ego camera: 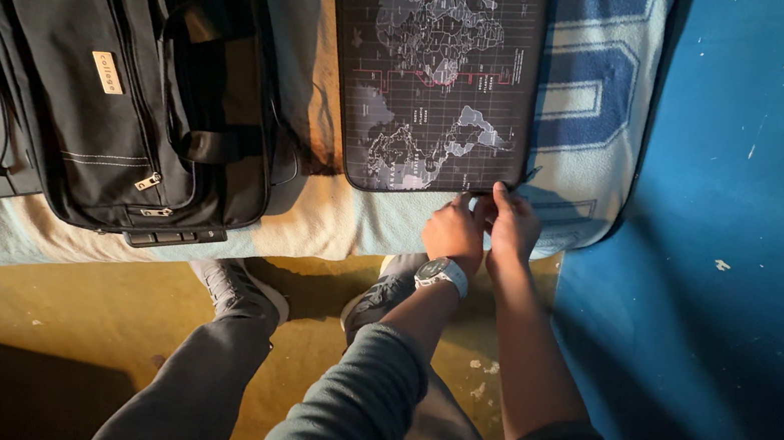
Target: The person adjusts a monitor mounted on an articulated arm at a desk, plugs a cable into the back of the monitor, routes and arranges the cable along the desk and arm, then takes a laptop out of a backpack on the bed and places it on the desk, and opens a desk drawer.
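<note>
Two hands at the sleeve's near right corner: left hand (pixel 454 233), watch on its wrist, and right hand (pixel 514 224), fingers drawn together, both pinching at the sleeve (pixel 438 65) edge, seemingly its zip end. Best done, by my judgement, with one hand steadying the corner while the other pulls along the edge. Sleeve: dark, rectangular, pale map print, lying at the bed's (pixel 330 227) near edge. Bag (pixel 119 73): black, small tan rectangular label on front, toward the bed's left.

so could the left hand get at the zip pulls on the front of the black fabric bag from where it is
Probably yes: the left hand is at the corner of the dark map-printed sleeve, and only bare pale blanket lies between it and the black fabric bag; its zip pulls face up, uncovered.
</note>
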